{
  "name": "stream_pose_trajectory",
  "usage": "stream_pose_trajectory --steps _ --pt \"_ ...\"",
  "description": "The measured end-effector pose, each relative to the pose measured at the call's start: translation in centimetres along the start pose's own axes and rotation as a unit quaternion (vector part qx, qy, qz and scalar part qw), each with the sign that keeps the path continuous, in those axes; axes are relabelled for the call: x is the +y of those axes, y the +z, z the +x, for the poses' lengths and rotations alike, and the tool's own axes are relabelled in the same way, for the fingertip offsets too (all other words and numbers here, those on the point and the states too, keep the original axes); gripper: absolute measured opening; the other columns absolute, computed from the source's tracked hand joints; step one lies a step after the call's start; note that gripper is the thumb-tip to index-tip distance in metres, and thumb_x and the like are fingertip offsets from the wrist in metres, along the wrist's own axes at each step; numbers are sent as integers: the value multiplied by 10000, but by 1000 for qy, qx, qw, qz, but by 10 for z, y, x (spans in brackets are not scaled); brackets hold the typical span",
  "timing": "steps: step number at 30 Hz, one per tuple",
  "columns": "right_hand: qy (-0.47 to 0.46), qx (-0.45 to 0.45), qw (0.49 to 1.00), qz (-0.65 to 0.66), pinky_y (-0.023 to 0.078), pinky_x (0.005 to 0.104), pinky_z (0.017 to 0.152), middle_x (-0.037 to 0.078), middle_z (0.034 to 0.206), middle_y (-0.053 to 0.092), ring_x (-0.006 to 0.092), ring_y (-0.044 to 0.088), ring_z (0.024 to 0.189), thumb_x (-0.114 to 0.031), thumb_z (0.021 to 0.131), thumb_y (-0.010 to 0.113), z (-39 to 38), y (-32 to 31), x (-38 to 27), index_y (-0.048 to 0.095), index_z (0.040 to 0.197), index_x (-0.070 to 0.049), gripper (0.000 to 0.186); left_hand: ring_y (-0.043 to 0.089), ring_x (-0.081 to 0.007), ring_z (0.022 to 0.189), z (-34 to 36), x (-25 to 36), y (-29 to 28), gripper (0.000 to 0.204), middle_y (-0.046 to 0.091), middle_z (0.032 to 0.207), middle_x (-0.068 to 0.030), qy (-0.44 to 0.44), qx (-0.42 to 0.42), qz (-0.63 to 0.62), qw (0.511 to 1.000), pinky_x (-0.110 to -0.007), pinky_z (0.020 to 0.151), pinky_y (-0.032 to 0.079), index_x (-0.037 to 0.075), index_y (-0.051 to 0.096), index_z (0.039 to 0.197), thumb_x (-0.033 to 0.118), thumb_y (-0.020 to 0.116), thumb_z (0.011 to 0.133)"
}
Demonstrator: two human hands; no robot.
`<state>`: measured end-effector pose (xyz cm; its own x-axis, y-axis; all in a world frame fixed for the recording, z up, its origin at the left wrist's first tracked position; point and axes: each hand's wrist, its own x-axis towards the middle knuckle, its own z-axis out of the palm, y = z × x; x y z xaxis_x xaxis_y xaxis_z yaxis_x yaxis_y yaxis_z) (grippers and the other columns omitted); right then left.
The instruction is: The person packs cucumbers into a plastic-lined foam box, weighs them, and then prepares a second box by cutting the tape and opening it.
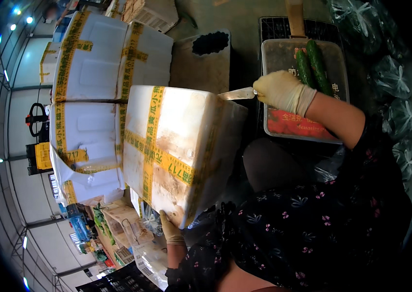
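A white foam box [176,121], bound with yellow printed tape and smudged with brown dirt, stands tilted in front of me. My left hand [171,229], in a pale glove, grips its lower edge; part of the fingers is hidden. In my gloved right hand [281,91] is a knife [237,94], its blade against the box's upper right edge. Just beyond that hand, two green cucumbers [312,63] lie on the scale [274,73], which has a dark platform with printed lettering.
More taped foam boxes [89,63] are stacked at the left. Behind the held box sits a grey bin [193,65] with a dark opening. Clear plastic bags [393,73] line the right side. A black crate [123,280] and a cardboard box [118,219] are at lower left.
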<state>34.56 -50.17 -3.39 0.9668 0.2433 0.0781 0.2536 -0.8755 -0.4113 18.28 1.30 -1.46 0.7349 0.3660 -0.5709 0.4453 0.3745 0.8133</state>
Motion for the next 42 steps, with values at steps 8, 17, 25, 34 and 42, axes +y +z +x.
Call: stream_pose_trajectory --steps 8,17,25,34,42 --pt "34 -82 995 41 509 436 708 153 827 660 333 645 763 -199 791 516 -45 30 -82 667 812 -64 204 513 -304 1117 -45 -17 23 434 513 1251 -112 30 -48 -86 995 -447 917 437 91 443 1278 343 428 926" --pt "-37 -51 985 163 467 381 750 178 847 613 333 593 834 -219 737 616 -45 -28 -86 616 934 -41 266 556 -187 1032 -102 84 35 411 558 1148 -97 274 -135 -84 948 -329 842 444 27 449 1280 247 468 933" --pt "75 -213 763 606 498 236 548 95 892 619 146 638 719 -277 899 552 -35 -72 -151 484 1238 -40 419 527 -82 809 -60 207 -6 430 596 999 -44 459 49 184 868 -230 715 423 104 456 1287 268 534 897" --pt "-135 -144 945 260 452 287 635 96 813 625 159 585 715 -268 858 552 63 -16 -245 595 1087 -19 342 601 -270 963 22 252 -24 492 645 1007 -140 527 151 386 742 -336 850 455 68 573 1151 358 665 764" --pt "-339 -132 930 -48 468 451 761 163 924 641 351 605 867 -250 887 460 160 95 -400 631 943 -57 264 540 -114 715 18 267 -17 418 635 922 -34 439 123 390 800 -265 654 469 85 585 1134 346 658 816"
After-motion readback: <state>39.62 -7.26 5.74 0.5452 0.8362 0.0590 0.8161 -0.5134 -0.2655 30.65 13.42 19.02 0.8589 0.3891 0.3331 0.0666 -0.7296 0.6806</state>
